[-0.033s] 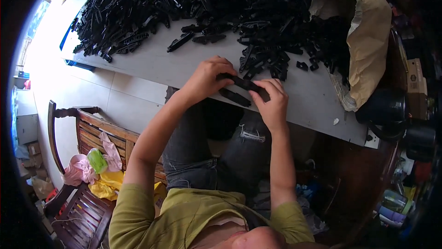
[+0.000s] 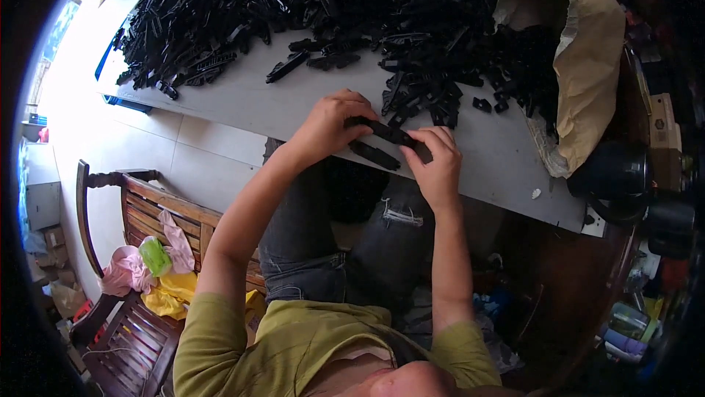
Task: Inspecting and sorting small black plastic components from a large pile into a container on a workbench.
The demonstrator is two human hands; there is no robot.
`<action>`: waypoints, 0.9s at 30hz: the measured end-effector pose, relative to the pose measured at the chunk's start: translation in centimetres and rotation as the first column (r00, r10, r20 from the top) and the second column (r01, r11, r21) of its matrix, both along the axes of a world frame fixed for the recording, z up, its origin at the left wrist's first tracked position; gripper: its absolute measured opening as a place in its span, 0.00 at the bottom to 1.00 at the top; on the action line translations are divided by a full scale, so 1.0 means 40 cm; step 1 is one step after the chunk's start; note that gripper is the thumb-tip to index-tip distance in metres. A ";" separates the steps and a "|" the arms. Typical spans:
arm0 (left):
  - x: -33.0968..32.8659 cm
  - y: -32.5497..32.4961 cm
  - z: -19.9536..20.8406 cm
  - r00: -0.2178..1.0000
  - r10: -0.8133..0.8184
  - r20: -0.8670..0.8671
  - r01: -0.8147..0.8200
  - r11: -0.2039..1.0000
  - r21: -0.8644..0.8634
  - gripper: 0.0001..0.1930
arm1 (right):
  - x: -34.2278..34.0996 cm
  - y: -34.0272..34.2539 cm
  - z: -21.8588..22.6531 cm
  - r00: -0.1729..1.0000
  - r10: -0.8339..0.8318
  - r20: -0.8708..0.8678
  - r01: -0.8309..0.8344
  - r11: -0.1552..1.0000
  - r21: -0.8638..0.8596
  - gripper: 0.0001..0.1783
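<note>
Over the table's near edge, a long, narrow black plastic part spans the gap between my two hands. My left hand is closed on its left end, thumb below and fingers above. At the other end, my right hand pinches it between thumb and fingers. Just below lies a second dark elongated piece, at the table edge; whether it touches my left hand cannot be made out. Beyond my hands, a big heap of similar black plastic parts covers the far side of the table.
The grey tabletop carries a torn brown paper bag at the right, with black parts at its mouth. A small white scrap lies near the front edge. To the left stands a wooden chair with cloths.
My right hand has shifted very slightly to the right along the black plastic part. My left hand stays in place.
</note>
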State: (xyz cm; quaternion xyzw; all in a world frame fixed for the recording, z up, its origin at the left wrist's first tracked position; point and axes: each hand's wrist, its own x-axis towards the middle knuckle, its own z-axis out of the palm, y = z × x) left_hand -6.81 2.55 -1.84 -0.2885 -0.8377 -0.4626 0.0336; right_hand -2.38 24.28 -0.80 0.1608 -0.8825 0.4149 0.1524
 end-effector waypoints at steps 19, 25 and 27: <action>-0.022 0.065 0.040 0.981 0.193 0.014 -0.193 0.981 0.005 0.10 | -0.035 -0.047 -0.032 0.983 -0.045 -0.176 0.088 0.965 0.247 0.17; -0.052 0.079 0.014 0.944 0.320 -0.076 -0.327 0.937 -0.120 0.11 | -0.014 -0.044 -0.020 0.988 0.024 -0.153 0.016 0.966 0.257 0.16; -0.049 0.057 0.006 0.946 0.323 -0.039 -0.325 0.944 -0.064 0.11 | -0.009 -0.048 -0.006 0.989 0.037 -0.144 0.005 0.961 0.278 0.17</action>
